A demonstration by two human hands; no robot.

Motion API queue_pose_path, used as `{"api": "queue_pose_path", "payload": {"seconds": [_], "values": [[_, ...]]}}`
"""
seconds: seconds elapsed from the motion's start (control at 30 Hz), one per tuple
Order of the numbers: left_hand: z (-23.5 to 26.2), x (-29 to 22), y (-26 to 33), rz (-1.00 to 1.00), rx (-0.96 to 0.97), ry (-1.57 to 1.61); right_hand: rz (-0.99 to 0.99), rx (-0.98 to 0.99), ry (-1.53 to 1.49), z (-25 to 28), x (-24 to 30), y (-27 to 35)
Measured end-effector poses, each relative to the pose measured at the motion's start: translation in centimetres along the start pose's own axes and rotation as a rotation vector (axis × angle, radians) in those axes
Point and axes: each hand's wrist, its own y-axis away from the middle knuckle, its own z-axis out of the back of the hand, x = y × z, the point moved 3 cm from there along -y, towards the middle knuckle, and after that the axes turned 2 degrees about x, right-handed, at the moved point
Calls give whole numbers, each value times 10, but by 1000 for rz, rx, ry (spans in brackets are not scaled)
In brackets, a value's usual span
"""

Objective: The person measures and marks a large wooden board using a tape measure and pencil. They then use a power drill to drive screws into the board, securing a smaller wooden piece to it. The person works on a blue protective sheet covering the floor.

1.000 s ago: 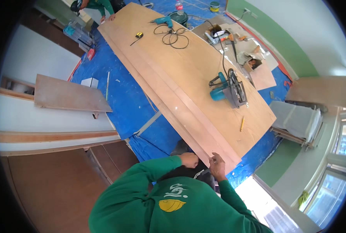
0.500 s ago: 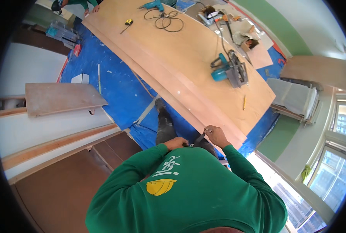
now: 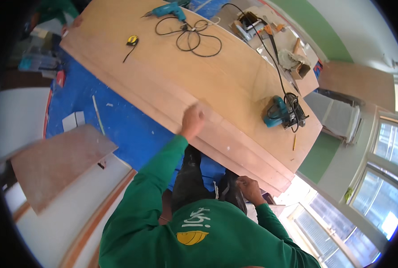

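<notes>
My left grip [image 3: 193, 122] is clenching over the pinkish strip [image 3: 242, 152], which is lying along the tabletop [image 3: 234, 89], my right grip [image 3: 250, 189] is sitting by my thigh [image 3: 233, 192], whether clenched I cannot tell

The left hand [image 3: 193, 121] is blurred, and a co-worker [image 3: 58, 8] is cut off by the upper edge.
</notes>
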Motion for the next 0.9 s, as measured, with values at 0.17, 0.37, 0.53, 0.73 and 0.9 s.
{"api": "queue_pose_path", "payload": {"seconds": [0.17,0.37,0.53,0.73,0.9], "values": [[10,49,-179,325,-238,-176,-6,-67,-59,77,122,-63],[-31,74,-271,640,-521,-327,478,-488,106,230,236,-204],[-30,49,-283,692,-443,-392,500,-576,396,304,272,-384],[-44,54,-289,807,-358,-414,464,-711,382,380,288,-656],[-43,45,-297,757,-392,-410,363,-829,561,426,261,-788]]}}
